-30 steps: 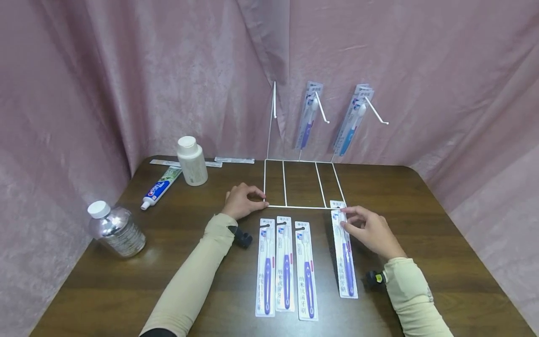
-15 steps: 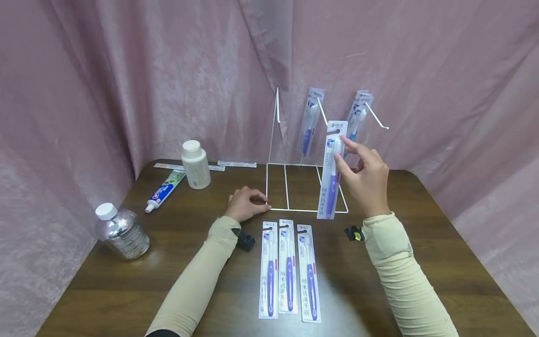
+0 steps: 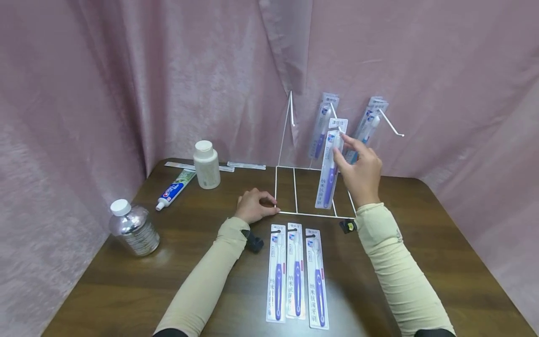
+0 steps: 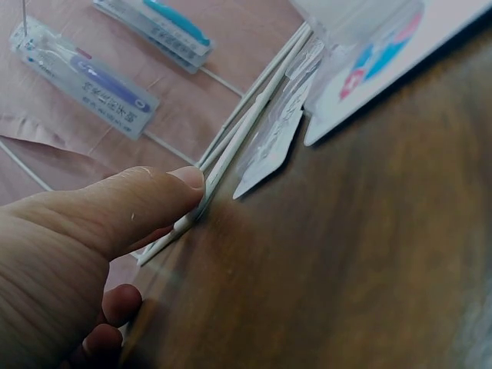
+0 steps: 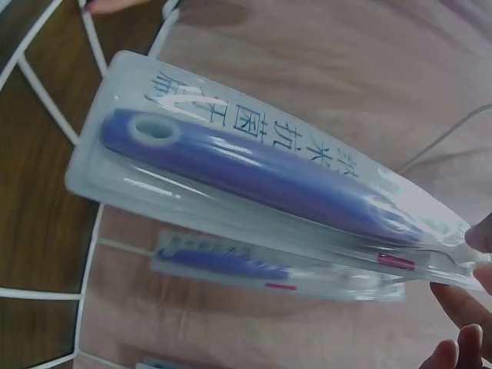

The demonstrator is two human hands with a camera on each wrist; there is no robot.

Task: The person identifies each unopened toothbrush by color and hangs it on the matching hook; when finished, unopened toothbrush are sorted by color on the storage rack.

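My right hand (image 3: 340,149) pinches the top of a packaged purple toothbrush (image 3: 330,174) and holds it upright, its hang hole close to the tip of the left hook (image 3: 335,113) of a white wire rack (image 3: 294,189). The same pack (image 5: 269,177) fills the right wrist view, with my fingertips (image 5: 461,307) at its end. One purple pack (image 3: 322,126) hangs on that hook, and blue packs (image 3: 371,122) hang on the right hook. My left hand (image 3: 258,206) grips the rack's front left corner, thumb (image 4: 146,201) against the wire (image 4: 238,146). Three purple packs (image 3: 297,276) lie flat on the table.
A clear water bottle (image 3: 134,228) stands at the left edge of the brown table (image 3: 442,234). A toothpaste tube (image 3: 174,188), a white pill bottle (image 3: 206,164) and flat packets (image 3: 246,165) sit at the back left. Pink curtain closes in three sides.
My right hand has lifted a toothbrush pack off the table and raised it to the rack's left hook. My left hand stays on the rack's corner.
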